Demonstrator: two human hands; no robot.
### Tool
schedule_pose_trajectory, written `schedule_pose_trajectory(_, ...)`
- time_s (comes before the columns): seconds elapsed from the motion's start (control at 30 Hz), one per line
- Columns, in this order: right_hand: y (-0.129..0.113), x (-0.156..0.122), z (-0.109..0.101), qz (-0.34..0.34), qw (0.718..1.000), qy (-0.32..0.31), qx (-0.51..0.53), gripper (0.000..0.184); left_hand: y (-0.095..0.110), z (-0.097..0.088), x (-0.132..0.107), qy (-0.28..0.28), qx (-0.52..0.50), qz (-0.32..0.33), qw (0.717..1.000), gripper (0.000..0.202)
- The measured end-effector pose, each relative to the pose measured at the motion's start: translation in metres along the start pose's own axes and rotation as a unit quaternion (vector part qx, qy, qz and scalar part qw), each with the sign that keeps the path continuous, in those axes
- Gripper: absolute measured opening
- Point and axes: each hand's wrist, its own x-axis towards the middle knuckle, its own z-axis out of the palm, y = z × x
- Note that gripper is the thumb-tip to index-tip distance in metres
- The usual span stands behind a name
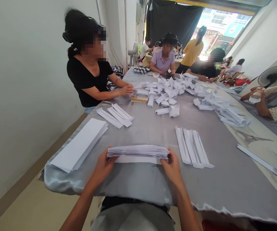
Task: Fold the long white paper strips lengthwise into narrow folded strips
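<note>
Cloth comes first: a shiny grey satin tablecloth (148,179) spreads across most of my view from the head camera. On its far half lies a loose heap of folded white paper pieces (174,91), with a person in a black top (88,77) working at the heap's left edge. Near the cloth's left side sits a flat pile of long white sheets (79,146). Directly in front of me, just above the cloth near its front edge, is the thick bundle of white paper strips (138,150), held level and crosswise. A single broader white sheet (138,159) lies under it. Just to the right, a few folded white strips (192,147) lie side by side.

My read of the risk is that the bundle is gripped only at its two ends, so the middle could sag or fan open. On that slick cloth, loose strips might slide off and mix with the folded ones beside them. Uneven pressure from either side would skew the edges.

The left hand (103,166) clasps the bundle's left end, and the right hand (173,168) clasps the right end. Both are closed around the paper, thumbs uppermost as far as I can tell. The forearms reach in from below, with wrists roughly level and palms turned toward each other.
</note>
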Motion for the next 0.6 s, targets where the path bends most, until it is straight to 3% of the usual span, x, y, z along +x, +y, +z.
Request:
schedule_pose_trajectory(0.07,0.002,-0.003,0.016,0.005,0.998,0.07,-0.007,0.012,-0.003,0.009,-0.001,0.011,-0.011,-0.007,1.0,0.029)
schedule_pose_trajectory(0.2,0.006,-0.006,0.042,0.0,0.986,0.165,0.002,0.018,-0.002,0.024,-0.006,0.079,-0.034,-0.022,0.996,0.036)
schedule_pose_trajectory(0.37,0.01,-0.008,0.046,0.017,0.983,0.178,0.034,0.026,0.0,0.036,-0.015,0.171,-0.031,-0.032,0.984,0.026)
schedule_pose_trajectory(0.5,0.016,-0.013,0.044,0.016,0.984,0.174,0.038,0.025,-0.001,0.039,-0.02,0.196,-0.015,-0.032,0.98,0.022)
schedule_pose_trajectory(0.6,0.02,-0.017,0.043,0.017,0.985,0.167,0.028,0.022,-0.004,0.036,-0.02,0.181,0.001,-0.029,0.983,0.019)
